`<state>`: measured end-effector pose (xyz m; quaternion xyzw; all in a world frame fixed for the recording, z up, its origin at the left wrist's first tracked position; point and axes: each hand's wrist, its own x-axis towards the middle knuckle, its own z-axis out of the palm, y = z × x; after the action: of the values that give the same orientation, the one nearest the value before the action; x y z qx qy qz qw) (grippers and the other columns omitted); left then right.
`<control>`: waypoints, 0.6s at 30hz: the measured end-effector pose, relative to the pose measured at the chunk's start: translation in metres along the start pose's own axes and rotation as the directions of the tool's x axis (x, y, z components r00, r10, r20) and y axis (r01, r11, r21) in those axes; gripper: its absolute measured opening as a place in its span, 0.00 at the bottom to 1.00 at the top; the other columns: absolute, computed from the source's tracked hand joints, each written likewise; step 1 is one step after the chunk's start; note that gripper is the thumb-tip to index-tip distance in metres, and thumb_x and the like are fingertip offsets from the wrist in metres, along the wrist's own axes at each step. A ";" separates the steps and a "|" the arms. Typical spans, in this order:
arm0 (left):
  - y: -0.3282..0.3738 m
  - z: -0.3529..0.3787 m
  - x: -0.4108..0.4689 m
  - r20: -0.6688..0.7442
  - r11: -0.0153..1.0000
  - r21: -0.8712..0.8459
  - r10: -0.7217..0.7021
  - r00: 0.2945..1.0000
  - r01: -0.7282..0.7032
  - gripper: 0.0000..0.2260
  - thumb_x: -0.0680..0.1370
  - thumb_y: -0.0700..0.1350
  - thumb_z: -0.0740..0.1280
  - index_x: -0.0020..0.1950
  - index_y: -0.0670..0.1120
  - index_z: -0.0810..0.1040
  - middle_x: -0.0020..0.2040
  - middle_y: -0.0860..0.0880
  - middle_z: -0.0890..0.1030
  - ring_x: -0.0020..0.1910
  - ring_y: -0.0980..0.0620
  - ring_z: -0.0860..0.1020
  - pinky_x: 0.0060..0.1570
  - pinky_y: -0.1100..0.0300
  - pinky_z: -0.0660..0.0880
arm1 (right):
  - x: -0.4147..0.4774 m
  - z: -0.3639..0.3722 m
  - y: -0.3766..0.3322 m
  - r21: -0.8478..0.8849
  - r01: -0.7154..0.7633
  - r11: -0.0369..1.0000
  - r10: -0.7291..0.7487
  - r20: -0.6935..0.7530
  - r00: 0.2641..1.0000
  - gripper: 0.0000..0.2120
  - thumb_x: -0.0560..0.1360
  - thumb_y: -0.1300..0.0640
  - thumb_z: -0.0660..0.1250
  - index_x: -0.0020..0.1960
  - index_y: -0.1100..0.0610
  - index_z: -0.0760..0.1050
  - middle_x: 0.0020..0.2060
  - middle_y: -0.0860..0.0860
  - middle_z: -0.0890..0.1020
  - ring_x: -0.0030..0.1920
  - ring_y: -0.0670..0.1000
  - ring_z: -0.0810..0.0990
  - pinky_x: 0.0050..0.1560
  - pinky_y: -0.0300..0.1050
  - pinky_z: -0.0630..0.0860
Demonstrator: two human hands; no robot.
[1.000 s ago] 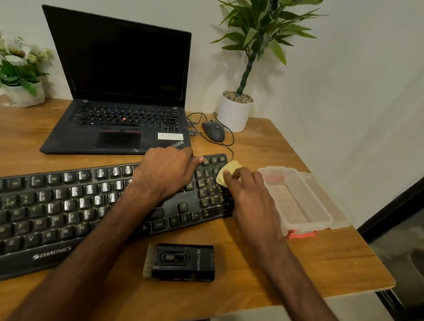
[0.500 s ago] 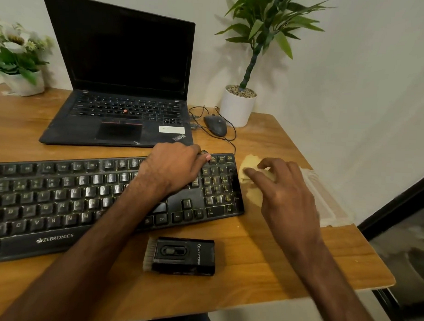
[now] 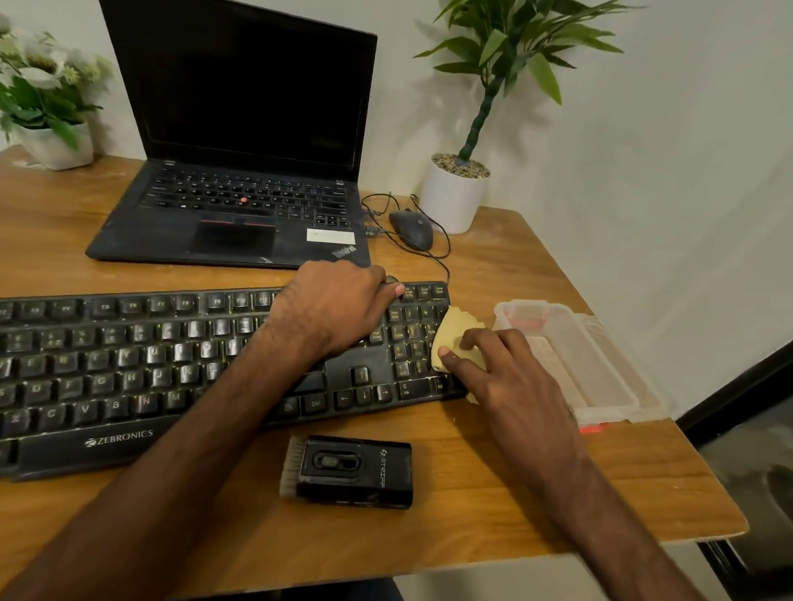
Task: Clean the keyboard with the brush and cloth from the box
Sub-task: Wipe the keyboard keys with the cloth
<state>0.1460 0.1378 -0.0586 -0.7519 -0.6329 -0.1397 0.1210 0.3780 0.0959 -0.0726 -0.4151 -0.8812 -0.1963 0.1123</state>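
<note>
A black Zebronics keyboard lies across the wooden desk. My left hand rests on the keys near its right end, fingers curved over the top edge. My right hand holds a yellow cloth with thumb and fingers and presses it on the numeric pad at the keyboard's right edge. A black cleaning brush, bristles to the left, lies on the desk in front of the keyboard. The clear plastic box stands open just right of my right hand.
An open black laptop sits behind the keyboard. A wired mouse and a white potted plant stand at the back right, a flower pot at the back left. The desk's right edge is close to the box.
My right hand swung the cloth off the keyboard to the right, then brought it back onto the numeric pad. My left hand stayed on the keys.
</note>
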 end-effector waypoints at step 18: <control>-0.006 0.003 0.000 0.049 0.999 -0.040 -0.022 0.999 0.024 0.23 0.84 0.60 0.48 0.52 0.48 0.76 0.38 0.51 0.77 0.37 0.52 0.76 0.39 0.55 0.73 | -0.001 0.008 -0.008 0.108 -0.136 0.985 0.139 -0.022 0.990 0.33 0.57 0.67 0.82 0.62 0.56 0.80 0.58 0.59 0.79 0.56 0.59 0.78 0.41 0.50 0.82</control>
<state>0.1400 0.1398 -0.0612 -0.7500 -0.6412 -0.1355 0.0888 0.3719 0.0942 -0.0821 -0.4654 -0.8579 -0.1471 0.1604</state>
